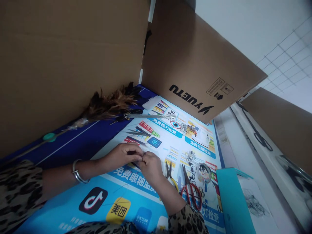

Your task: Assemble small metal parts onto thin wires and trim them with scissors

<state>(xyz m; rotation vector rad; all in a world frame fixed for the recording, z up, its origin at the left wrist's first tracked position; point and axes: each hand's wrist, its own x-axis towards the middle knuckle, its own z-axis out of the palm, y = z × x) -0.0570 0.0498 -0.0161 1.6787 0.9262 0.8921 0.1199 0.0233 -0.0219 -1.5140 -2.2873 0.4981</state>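
My left hand and my right hand meet over a printed blue and white poster that covers the table. Both hands are closed in a pinch on a small thin dark piece between the fingertips; I cannot make out what it is. A silver bangle sits on my left wrist. Just right of my right hand lie yellow-handled pliers and red-handled scissors. Thin dark feather strips lie beyond my hands.
A feather duster lies along the cardboard wall at the left. A second cardboard panel stands behind. Small metal rings and a round badge lie right of the tools. A teal box stands at the lower right.
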